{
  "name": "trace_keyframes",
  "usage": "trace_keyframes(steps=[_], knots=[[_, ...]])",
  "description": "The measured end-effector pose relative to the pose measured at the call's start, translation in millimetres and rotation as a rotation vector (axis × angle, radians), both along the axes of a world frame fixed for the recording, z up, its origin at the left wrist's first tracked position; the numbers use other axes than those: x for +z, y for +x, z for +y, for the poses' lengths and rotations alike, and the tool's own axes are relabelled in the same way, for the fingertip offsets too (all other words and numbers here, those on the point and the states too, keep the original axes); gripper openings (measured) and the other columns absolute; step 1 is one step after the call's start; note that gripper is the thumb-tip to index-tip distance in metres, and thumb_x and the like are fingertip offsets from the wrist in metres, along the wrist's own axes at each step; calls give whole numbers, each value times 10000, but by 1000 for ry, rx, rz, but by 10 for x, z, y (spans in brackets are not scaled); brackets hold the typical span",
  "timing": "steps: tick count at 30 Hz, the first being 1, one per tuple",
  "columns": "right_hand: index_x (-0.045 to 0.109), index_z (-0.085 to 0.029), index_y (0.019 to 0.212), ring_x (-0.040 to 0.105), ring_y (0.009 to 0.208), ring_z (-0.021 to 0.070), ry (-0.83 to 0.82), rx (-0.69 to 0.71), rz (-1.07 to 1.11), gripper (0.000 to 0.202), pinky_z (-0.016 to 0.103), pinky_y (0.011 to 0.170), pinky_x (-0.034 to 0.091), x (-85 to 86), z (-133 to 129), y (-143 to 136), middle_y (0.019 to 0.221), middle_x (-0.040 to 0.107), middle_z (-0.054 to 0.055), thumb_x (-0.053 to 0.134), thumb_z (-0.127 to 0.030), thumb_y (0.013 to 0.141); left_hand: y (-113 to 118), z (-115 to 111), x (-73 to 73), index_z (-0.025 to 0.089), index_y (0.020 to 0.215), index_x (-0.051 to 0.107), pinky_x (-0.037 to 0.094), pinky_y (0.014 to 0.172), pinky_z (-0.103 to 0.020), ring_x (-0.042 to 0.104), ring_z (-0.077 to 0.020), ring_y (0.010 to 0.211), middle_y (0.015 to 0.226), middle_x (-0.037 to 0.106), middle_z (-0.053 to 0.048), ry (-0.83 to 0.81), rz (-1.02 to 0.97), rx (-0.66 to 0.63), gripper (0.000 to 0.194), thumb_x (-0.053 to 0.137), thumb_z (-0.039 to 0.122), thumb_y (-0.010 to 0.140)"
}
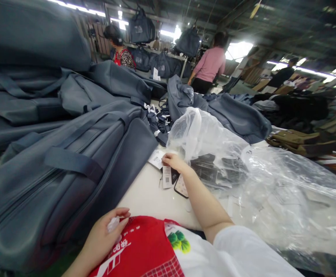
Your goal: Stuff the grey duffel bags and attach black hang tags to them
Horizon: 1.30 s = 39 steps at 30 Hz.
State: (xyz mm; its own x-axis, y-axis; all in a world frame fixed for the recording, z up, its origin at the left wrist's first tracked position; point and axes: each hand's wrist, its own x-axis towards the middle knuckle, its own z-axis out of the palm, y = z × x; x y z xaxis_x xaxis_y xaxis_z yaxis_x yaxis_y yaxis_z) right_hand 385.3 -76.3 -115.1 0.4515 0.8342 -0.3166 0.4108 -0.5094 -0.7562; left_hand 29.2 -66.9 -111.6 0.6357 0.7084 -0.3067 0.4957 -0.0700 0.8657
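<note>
Dark-blue, smooth-looking material is being shown at the left of the head view, where one zipped duffel bag [75, 154] is being supported by the white tabletop [141, 192]; the pile behind it is being left uncounted, its edges being hidden by overlap. To the right of that bag, one white hang tag [167, 179] with a square code is being pinched at its upper end by the right hand [176, 162], thumb and fingertips being pressed together there. One black tag [174, 175] is being partly covered by the hand, just beside one phone in a patterned case [181, 187]. One wad of crumpled translucent plastic [113, 224] is being clasped by the left hand [102, 231], whose fingers are being curled around it. As a judgement, the white tag is being handled best when it is being gripped by its edge alone, the code being left flat and uncovered, and care being taken that the black tag is not being lifted along with it. Farther right, clear plastic [196, 130] is being heaped, one bag or two being impossible to tell; the black cards [208, 167] beneath it are being blurred past counting. Two duffels [141, 29] are being hung highest in the background, where at least three people [211, 61] are being made out.
</note>
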Motion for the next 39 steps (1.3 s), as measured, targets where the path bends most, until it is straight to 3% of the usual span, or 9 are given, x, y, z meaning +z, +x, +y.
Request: trace_keyframes(steps=[4,7,11,14,18,24,30,33,39], knots=[[543,-174,888,640,796,119,240,-32,282,254,287,814,509,195,8,-65,895,673,46,474,-418,882,129,30,184,211,934,726,564,833,-356,688,-258,915,960,738,-73,-36,4,18,403,566,554,794],[544,-184,842,631,768,113,395,-58,504,306,289,814,508,404,6,-165,848,659,21,598,-482,803,225,97,286,196,946,716,581,747,-326,690,-240,858,946,731,-78,-23,-41,16,402,534,533,824],[587,-169,777,617,729,108,552,-98,879,273,265,764,497,671,-26,-362,768,654,0,746,-382,717,388,176,387,199,1037,670,533,897,-370,652,-244,987,1042,700,-85,386,-90,36,358,538,468,842],[590,-162,766,619,728,112,562,-65,957,249,253,741,489,802,-71,-544,765,664,9,743,-357,738,586,205,494,185,1217,551,467,993,-390,576,-251,1141,1220,610,-122,740,-121,71,434,554,425,856],[597,-159,761,603,698,109,536,-10,1041,221,241,705,481,873,-136,-787,755,660,9,740,-325,742,912,241,623,175,1301,464,474,951,-370,578,-257,1135,1241,601,-122,822,-119,35,554,616,428,832],[563,-180,747,560,650,117,508,-88,1135,242,246,642,469,812,-204,-932,683,605,-21,756,-318,700,1101,275,559,197,926,653,474,729,-297,645,-211,831,894,690,-52,621,-55,-159,159,529,275,865],[533,-178,751,545,613,88,435,-163,1205,237,221,643,455,578,-208,-880,640,539,-54,727,-313,739,999,262,340,227,1273,519,490,851,-334,655,-230,995,1135,686,-68,364,-143,-216,383,449,298,903],[526,-180,765,563,617,84,415,-202,1256,237,216,654,461,453,-188,-872,657,555,-56,736,-284,728,969,263,246,223,1263,530,499,870,-310,646,-213,1036,1195,667,-52,268,-195,-164,392,472,300,883],[548,-169,788,586,586,89,391,-327,1236,255,220,639,483,191,-154,-752,639,586,-47,766,-247,681,865,310,109,190,953,671,511,791,-312,665,-216,868,921,718,-50,452,-28,-154,224,486,285,870]])
